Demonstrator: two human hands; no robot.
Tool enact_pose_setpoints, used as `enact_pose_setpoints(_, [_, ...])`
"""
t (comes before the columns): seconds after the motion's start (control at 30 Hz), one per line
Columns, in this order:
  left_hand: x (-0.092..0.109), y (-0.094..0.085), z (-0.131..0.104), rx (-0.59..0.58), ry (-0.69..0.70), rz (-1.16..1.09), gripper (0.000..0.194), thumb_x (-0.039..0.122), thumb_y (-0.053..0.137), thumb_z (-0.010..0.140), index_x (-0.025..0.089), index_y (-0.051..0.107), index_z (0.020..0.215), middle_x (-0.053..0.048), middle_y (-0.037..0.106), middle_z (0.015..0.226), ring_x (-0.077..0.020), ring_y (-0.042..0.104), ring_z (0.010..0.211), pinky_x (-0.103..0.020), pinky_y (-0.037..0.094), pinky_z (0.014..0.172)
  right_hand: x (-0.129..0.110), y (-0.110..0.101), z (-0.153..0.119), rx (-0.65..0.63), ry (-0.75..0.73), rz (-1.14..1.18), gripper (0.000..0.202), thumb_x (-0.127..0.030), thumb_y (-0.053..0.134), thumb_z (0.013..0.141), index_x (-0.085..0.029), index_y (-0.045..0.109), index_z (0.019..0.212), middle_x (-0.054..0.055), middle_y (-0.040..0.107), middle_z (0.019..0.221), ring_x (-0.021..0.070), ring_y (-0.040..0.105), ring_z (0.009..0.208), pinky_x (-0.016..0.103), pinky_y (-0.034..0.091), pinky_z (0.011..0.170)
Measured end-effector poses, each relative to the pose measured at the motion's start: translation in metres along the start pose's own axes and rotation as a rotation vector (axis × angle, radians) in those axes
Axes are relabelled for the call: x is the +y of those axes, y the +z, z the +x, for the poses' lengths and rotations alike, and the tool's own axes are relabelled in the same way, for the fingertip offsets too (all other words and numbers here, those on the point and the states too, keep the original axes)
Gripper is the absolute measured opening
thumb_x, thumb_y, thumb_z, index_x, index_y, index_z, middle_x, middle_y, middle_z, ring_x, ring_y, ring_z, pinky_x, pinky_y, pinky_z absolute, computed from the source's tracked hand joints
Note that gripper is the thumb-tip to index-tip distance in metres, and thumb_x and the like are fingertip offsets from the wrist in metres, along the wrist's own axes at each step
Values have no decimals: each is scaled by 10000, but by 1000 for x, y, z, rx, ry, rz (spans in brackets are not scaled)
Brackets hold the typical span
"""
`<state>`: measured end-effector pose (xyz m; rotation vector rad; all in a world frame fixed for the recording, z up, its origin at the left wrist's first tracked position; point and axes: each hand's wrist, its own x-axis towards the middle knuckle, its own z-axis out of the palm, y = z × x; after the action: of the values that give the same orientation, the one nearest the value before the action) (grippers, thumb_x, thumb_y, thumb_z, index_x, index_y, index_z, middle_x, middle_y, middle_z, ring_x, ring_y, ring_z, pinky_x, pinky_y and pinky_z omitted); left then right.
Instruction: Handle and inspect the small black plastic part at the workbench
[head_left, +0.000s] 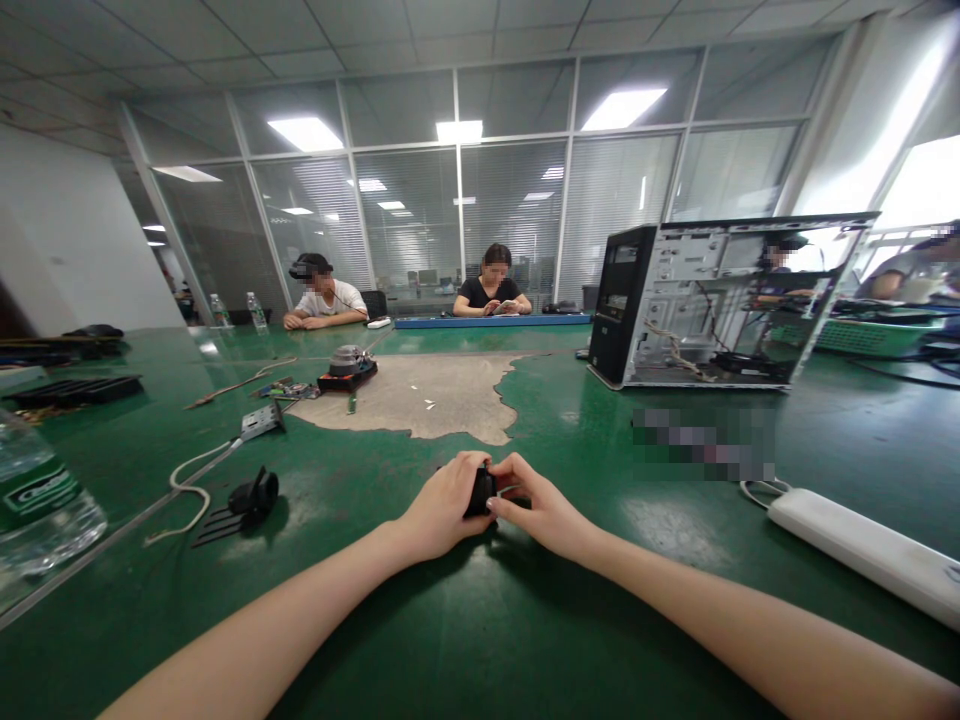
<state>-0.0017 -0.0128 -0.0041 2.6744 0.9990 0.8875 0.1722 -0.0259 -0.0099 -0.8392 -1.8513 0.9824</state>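
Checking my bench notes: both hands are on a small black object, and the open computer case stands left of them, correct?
Not quite: the head view shows the open computer case to their right, not their left. The left hand and right hand are indeed on a small black object.

Black part (481,492) plastic-looking; tabletop (360,640) smooth, glossy; computer case (686,300) metal; bottle (46,500) clear plastic.

Water bottle (69,532), toward the left edge of the bench (457,640): green label (41,492) with slanted white lettering, slightly blurred, apparently reading "C'estbon".
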Motion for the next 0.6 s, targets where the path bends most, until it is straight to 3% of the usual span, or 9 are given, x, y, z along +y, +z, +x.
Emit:
enact_pose_setpoints(0.3, [1, 1, 0, 3, -13, 3, 525, 233, 605, 679, 214, 321, 1120, -69, 462, 1054, -227, 492, 953, -395, 413, 807, 0, 2, 3, 52, 37, -26, 230, -254, 555, 761, -206, 448, 959, 24, 550, 888, 158, 548, 864, 319, 463, 760])
enact_pose_setpoints(0.6, [-1, 0, 0, -5, -10, 2, 551, 221, 607, 673, 216, 314, 1139, -71, 455, 1071, -231, 488, 962, -395, 411, 815, -2, 0, -1, -7, 7, 9, 203, -276, 563, 759, -210, 462, 921, 17, 556, 918, 148, 558, 848, 313, 462, 775])
